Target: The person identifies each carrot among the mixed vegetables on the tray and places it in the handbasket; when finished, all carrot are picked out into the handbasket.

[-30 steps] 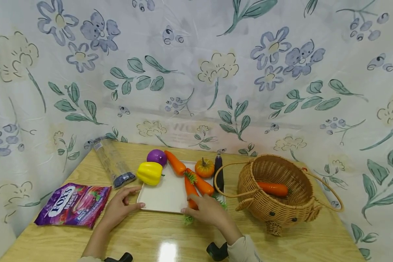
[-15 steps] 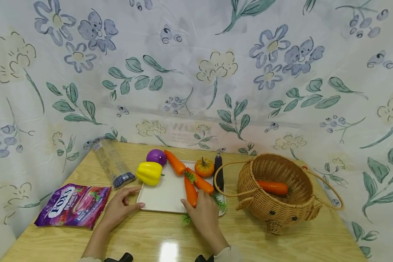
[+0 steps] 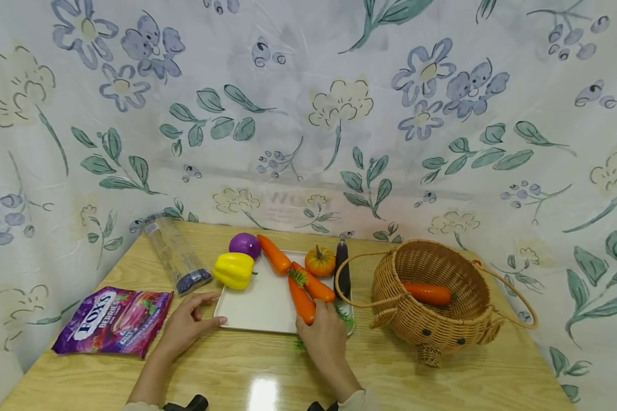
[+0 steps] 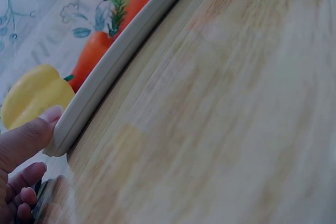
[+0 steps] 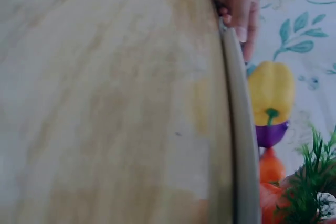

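My left hand (image 3: 187,324) is at the near left corner of a white tray (image 3: 257,311). Its thumb presses the rim, and the other fingers lie along the side. Across the tray's near edge, my right hand (image 3: 325,339) grips the thick end of the front carrot (image 3: 301,299), whose green top pokes out beneath the hand. Another carrot (image 3: 313,282) lies beside it, and a third carrot (image 3: 274,254) points to the back left. A yellow bell pepper (image 3: 233,270) and a purple round vegetable (image 3: 245,245) sit at the tray's left edge. A small pumpkin (image 3: 320,261) and an eggplant (image 3: 342,268) are at its right.
To the right stands a wicker basket (image 3: 416,334) with looped handles and a carrot (image 3: 427,293) inside. A purple candy bag (image 3: 114,321) and a clear packet with a dark end (image 3: 179,257) lie on the left. A floral cloth (image 3: 288,114) hangs behind the table.
My right hand has moved onto the front carrot, and the carrot's thick end has shifted slightly right. My left hand has stayed at the tray corner.
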`<state>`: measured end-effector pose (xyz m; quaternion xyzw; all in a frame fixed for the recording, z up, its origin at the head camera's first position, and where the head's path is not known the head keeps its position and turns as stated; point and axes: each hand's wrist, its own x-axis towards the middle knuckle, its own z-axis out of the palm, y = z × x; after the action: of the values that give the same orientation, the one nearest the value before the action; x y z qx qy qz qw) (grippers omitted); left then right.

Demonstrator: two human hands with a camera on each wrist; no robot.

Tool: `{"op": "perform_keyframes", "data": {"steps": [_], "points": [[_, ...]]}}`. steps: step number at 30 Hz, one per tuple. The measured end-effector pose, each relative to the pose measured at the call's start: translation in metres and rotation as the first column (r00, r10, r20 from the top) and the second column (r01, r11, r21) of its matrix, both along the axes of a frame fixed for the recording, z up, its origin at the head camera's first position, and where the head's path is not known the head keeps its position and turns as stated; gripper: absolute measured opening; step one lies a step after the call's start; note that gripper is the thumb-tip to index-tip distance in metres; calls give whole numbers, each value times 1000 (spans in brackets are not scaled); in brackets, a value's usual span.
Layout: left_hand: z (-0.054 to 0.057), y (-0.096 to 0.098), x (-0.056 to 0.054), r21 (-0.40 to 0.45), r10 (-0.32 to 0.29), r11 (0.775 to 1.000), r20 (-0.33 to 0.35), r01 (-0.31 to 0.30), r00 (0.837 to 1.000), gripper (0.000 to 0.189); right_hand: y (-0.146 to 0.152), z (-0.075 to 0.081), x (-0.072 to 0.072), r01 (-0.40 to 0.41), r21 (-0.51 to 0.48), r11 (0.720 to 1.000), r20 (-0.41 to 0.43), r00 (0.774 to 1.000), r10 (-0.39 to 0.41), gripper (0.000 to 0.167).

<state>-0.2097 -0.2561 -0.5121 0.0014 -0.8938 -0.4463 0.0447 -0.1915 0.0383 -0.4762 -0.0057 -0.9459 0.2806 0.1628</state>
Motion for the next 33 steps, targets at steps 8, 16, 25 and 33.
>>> {"op": "perform_keyframes", "data": {"steps": [8,16,25,33], "points": [[2,1,-1,-4,-8,1000,17,8,1000,58,15,15,8,-7,-207,978,55,998,19,48],[1,1,-1,-31,-2,1000,14,2,1000,59,31,23,16,-62,-319,946,69,994,88,44],[0,0,-1,-29,-5,1000,1,5,1000,59,44,26,22,-84,-404,911,87,988,129,44],[3,1,0,-34,-7,999,19,7,1000,60,59,17,18,-187,-483,855,25,974,227,42]]}}
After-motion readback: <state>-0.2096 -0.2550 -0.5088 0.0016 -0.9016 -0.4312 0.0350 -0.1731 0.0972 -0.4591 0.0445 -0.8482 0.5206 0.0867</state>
